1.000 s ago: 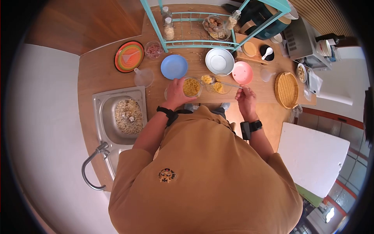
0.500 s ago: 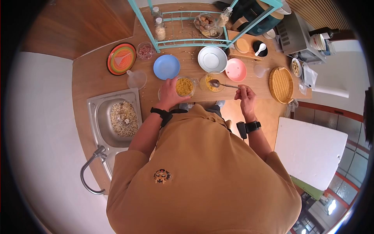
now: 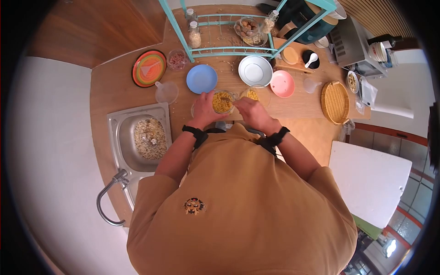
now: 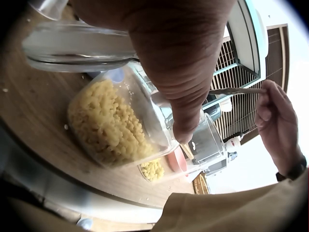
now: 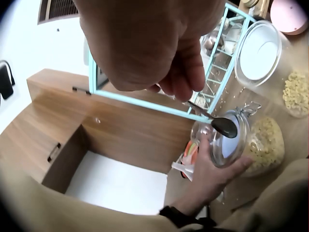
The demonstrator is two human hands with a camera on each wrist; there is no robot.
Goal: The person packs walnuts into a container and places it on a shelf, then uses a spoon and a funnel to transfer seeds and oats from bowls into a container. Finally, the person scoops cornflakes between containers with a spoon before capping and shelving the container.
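A clear glass jar (image 4: pixel 108 130) of yellow macaroni stands at the counter's front edge, with a wire clasp at its neck. My left hand (image 3: pixel 204 111) holds it by the rim, thumb on the near side in the right wrist view. My right hand (image 3: pixel 254 113) pinches the handle of a metal spoon (image 5: pixel 225 127), whose dark bowl hangs over the jar's mouth. Just right of the jar is a clear container (image 3: pixel 262 97) with a smaller heap of macaroni. The jar's glass lid (image 4: pixel 77 46) lies swung back on the left hand's side.
Behind the jar are a blue plate (image 3: pixel 202 79), a white bowl (image 3: pixel 255 72) and a pink plate (image 3: pixel 282 84). A turquoise rack (image 3: pixel 238 52) rises further back. At left lie a plastic funnel (image 3: pixel 167 93) and a steel sink (image 3: pixel 137 110); at right, a wicker basket (image 3: pixel 335 103).
My right hand has carried the spoon left, from over the clear container to over the jar. The left hand keeps its hold on the jar. The head view has shifted slightly.
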